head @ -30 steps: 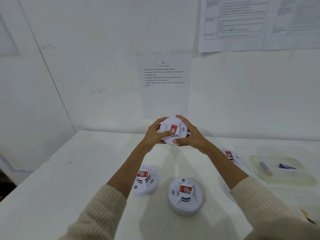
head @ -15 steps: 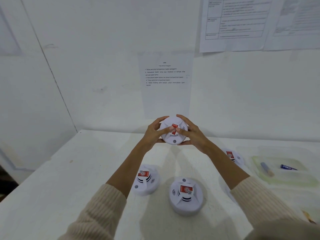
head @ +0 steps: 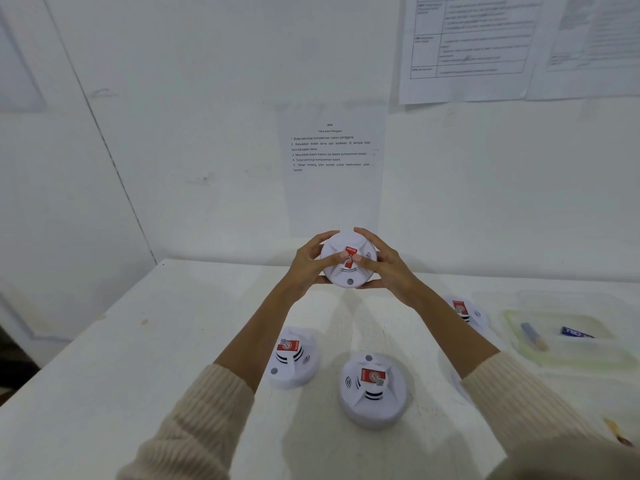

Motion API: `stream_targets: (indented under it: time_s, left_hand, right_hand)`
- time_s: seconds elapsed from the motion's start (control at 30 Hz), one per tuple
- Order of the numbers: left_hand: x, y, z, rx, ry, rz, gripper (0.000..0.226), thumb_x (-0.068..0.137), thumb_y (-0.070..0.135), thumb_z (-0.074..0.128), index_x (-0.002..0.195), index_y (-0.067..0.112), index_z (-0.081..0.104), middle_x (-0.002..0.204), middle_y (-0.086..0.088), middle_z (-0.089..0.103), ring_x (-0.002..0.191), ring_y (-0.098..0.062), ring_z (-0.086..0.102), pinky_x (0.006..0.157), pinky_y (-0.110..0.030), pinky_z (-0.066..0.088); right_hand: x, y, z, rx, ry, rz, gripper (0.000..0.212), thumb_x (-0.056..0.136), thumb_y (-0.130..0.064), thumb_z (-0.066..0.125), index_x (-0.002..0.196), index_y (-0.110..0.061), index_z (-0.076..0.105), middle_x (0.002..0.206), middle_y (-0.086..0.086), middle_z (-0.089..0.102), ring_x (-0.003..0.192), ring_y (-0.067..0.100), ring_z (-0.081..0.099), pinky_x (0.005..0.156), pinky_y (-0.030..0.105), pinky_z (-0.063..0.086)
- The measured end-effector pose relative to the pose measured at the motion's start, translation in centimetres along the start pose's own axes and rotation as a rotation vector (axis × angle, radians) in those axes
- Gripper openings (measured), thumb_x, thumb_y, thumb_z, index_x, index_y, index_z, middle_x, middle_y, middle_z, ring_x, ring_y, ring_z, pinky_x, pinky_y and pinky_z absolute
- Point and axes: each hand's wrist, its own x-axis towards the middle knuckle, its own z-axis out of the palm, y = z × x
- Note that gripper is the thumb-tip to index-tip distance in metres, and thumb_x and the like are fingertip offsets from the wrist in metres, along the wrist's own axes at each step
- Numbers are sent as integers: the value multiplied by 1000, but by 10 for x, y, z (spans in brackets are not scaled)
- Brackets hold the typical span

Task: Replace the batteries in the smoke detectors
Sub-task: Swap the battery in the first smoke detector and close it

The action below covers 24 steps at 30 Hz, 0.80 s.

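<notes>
Hands: left hand [head: 308,265] and right hand [head: 388,268] raised together above the desk [head: 121,375], arms stretched forward in cream knitted sleeves.
Held alarm: round white smoke alarm [head: 348,263] with a red label on its face, lifted clear of the desk, in front of the white wall.
Left grip: closed around the alarm's left edge, thumb pressed on the face near the red label.
Right grip: closed around the alarm's right edge, fingers curled over the top rim, thumb tip on the face beside the left thumb.
Desk alarms: second smoke alarm [head: 292,358] resting under the left forearm; third smoke alarm [head: 372,389] just to its right, nearer the person; fourth smoke alarm [head: 465,311] partly hidden behind the right forearm.
Tray: clear shallow tray [head: 519,344] at the right of the desk, well apart from the hands, holding a pale battery [head: 533,336] and a blue battery [head: 576,332], lying apart.
Wall: printed instruction sheet [head: 330,150] above the hands; more papers [head: 485,46] at upper right.
</notes>
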Motion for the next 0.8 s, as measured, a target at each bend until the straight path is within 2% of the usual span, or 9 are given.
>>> stream_targets:
  time_s: [0.27, 0.6, 0.8]
  left_hand:
    - [0, -1, 1, 8, 1, -1, 39, 87, 11, 62, 121, 24, 48, 117, 1, 57, 103, -19, 59, 70, -25, 58]
    - [1, 0, 1, 25, 9, -5, 40, 87, 12, 62, 123, 23, 48, 120, 0, 56, 107, -21, 57, 72, -27, 58]
    - [1, 1, 1, 32, 12, -14, 41, 87, 13, 62, 124, 23, 47, 122, -1, 55, 108, -22, 56, 73, -29, 57]
  right_hand:
    - [0, 1, 0, -15, 6, 3, 47, 91, -15, 55, 132, -31, 38, 132, -1, 44, 118, 24, 48, 76, 34, 55]
    - [0, 0, -1, 4, -5, 3, 44, 90, -16, 55, 126, -36, 40, 132, -2, 44, 114, 22, 50, 67, 27, 59]
    - [1, 0, -1, -11, 0, -1, 46, 91, -15, 55, 130, -33, 39, 135, 0, 43, 119, 24, 48, 72, 30, 57]
